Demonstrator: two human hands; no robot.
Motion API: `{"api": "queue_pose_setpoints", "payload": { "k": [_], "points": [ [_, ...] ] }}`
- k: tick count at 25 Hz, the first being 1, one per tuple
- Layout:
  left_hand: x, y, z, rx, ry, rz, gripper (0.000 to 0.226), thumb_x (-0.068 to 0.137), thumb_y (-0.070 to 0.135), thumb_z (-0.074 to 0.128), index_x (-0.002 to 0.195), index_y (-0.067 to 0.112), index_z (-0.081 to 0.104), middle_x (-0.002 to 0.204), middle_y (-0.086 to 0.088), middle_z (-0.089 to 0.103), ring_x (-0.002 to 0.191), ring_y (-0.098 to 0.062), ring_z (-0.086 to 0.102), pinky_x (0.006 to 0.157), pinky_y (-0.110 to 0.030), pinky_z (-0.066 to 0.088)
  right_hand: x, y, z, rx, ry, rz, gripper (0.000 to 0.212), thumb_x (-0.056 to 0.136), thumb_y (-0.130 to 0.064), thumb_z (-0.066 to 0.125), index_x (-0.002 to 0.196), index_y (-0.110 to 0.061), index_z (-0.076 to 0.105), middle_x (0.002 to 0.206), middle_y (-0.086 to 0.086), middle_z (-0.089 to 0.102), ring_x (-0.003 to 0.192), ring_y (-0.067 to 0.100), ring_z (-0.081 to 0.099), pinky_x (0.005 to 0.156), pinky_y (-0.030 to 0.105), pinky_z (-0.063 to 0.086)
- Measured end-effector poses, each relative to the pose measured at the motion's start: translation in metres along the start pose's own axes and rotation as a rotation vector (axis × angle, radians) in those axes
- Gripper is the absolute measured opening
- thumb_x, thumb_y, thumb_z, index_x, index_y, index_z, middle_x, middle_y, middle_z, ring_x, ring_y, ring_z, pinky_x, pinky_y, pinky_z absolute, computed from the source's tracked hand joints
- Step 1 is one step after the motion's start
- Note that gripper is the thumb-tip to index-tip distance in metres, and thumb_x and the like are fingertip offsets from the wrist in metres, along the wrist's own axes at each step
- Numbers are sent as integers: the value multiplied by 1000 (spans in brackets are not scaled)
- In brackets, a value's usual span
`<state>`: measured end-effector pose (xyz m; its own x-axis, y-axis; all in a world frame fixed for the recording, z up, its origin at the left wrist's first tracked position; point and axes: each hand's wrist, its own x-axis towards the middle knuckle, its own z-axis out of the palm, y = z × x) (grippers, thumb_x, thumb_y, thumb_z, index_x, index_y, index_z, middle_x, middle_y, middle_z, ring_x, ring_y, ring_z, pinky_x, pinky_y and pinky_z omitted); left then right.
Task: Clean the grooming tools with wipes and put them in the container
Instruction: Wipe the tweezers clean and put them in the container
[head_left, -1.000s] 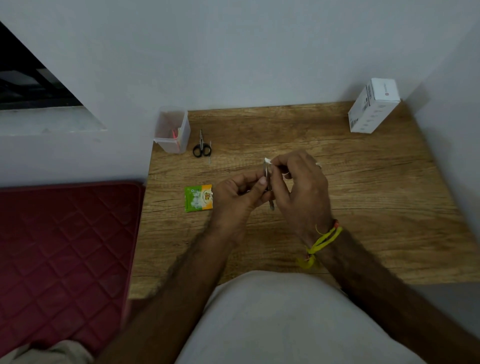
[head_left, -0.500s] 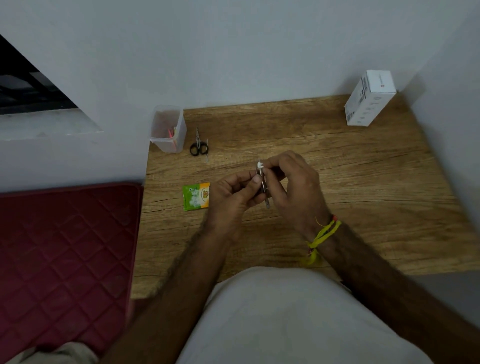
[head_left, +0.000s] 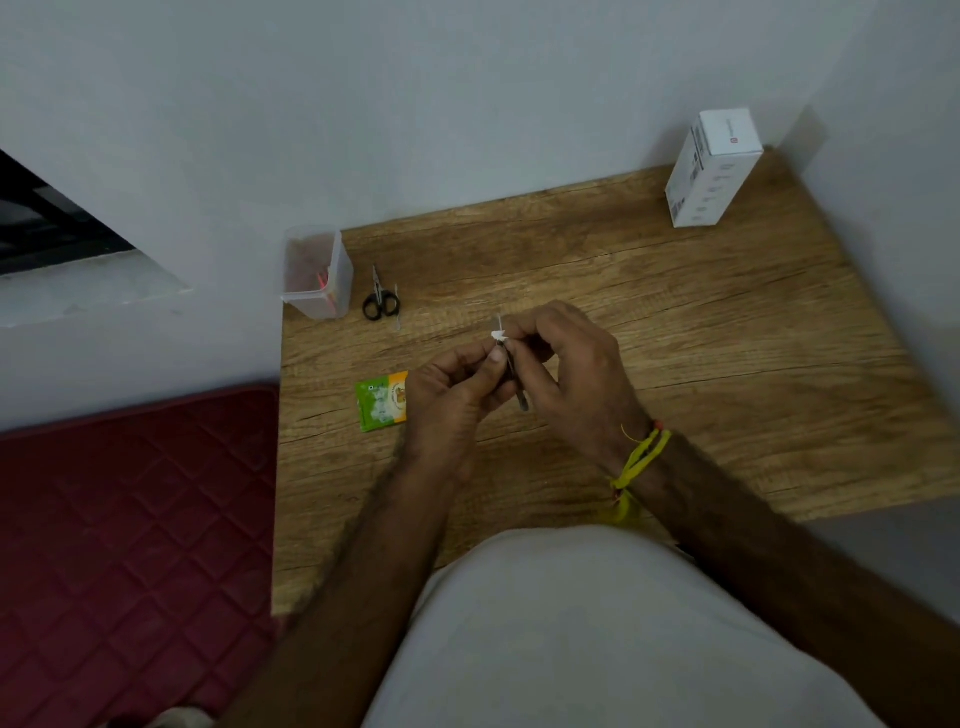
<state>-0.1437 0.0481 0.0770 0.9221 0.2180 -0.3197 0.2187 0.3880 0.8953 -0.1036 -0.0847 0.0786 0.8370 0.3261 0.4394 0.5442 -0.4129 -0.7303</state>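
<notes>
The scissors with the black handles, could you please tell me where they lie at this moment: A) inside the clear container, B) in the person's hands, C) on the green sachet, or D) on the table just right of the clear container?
D: the scissors lie flat on the table beside the clear container, untouched.

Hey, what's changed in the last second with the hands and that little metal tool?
The white wipe pinched in the right hand has shifted along the thin metal tool while the left hand keeps gripping it. Nothing was let go. The view shifted a little. The scissors, the clear container, the green sachet and the white box lie unmoved on the table.
</notes>
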Motion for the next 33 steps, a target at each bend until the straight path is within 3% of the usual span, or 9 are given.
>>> {"api": "queue_pose_setpoints", "payload": {
  "k": [12, 17, 25, 28, 33],
  "points": [
    [1, 6, 3, 116, 77, 14, 10, 91, 3, 66, 97, 5, 73, 82, -6, 76, 74, -14, 71, 66, -24, 55, -1, 9, -5, 34, -48, -37, 5, 93, -6, 65, 96, -8, 68, 93, 2, 63, 86, 17, 58, 74, 40, 51],
    [4, 9, 5, 44, 105, -46, 13, 90, -2, 64, 89, 8, 73, 80, -5, 75, 70, -13, 71, 63, -23, 57, -2, 11, -6, -13, -66, -56, 6, 94, -9, 64, 98, -7, 69, 96, 2, 63, 89, 13, 55, 77, 33, 49],
    [9, 11, 7, 45, 117, -29, 7, 91, 2, 65, 96, 2, 71, 82, -7, 74, 70, -14, 70, 64, -24, 57, -5, 17, -9, 35, -50, -42, 6, 93, -7, 64, 97, -7, 68, 94, -4, 61, 87, 13, 56, 75, 34, 50],
    [11, 10, 7, 54, 136, -18, 10, 91, 2, 66, 99, -3, 70, 80, -7, 72, 69, -14, 70, 63, -23, 56, -6, 19, -11, 32, -79, -86, 7, 92, -2, 66, 97, -3, 70, 94, 1, 64, 87, 12, 55, 77, 28, 48],
    [12, 11, 3, 42, 131, 8, 8, 91, 4, 67, 96, 0, 71, 77, -4, 73, 69, -13, 69, 62, -23, 55, -11, 19, -9, 12, -103, -100, 8, 94, -5, 65, 99, -4, 71, 95, 2, 65, 89, 15, 57, 79, 34, 49]
  ]
}}
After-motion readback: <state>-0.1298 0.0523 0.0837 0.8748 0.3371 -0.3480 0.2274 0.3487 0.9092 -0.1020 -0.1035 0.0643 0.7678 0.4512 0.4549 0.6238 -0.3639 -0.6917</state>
